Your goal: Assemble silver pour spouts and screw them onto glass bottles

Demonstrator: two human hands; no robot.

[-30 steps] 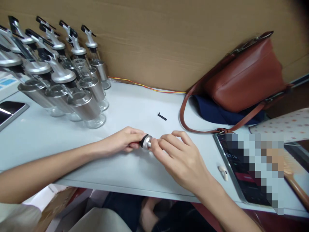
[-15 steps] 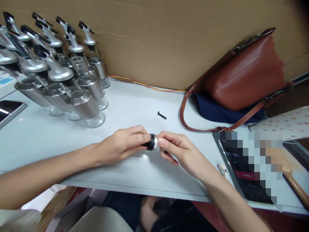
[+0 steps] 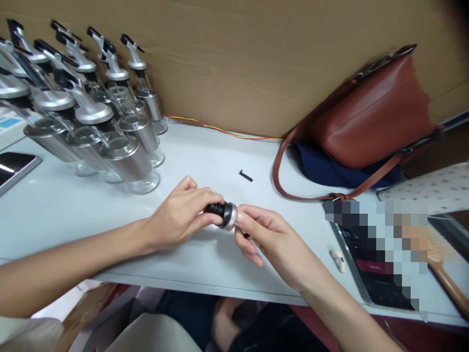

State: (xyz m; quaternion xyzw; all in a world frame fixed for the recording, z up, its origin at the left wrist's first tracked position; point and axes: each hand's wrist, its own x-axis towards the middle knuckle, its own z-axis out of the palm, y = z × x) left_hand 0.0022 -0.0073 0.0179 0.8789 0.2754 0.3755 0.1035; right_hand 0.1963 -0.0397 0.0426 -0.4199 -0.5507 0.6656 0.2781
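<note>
Between my two hands is a pour spout (image 3: 229, 215), with a ribbed black stopper and a silver collar. The fingers of my left hand (image 3: 185, 210) are closed around its black stopper end. My right hand (image 3: 266, 230) pinches the silver end, and its fingers hide most of the spout beyond the collar. Behind my hands, a small black strip (image 3: 245, 176) with a bent end lies on the white table (image 3: 205, 161). To the left stand several glass oil bottles (image 3: 126, 156) with steel sleeves, most topped by silver-and-black spouts; one bottle (image 3: 120, 98) has no spout.
A brown leather bag (image 3: 373, 112) rests on dark blue cloth (image 3: 311, 166) at the back right, its strap looping onto the table. A tablet (image 3: 366, 274), an earbud (image 3: 337, 260) and a wooden brush (image 3: 449, 278) lie right. A phone (image 3: 16, 168) lies at the left edge.
My left fingers have shifted back along the stopper, so more of its ribbed black part shows. The pour spout and both hands have moved slightly left.
</note>
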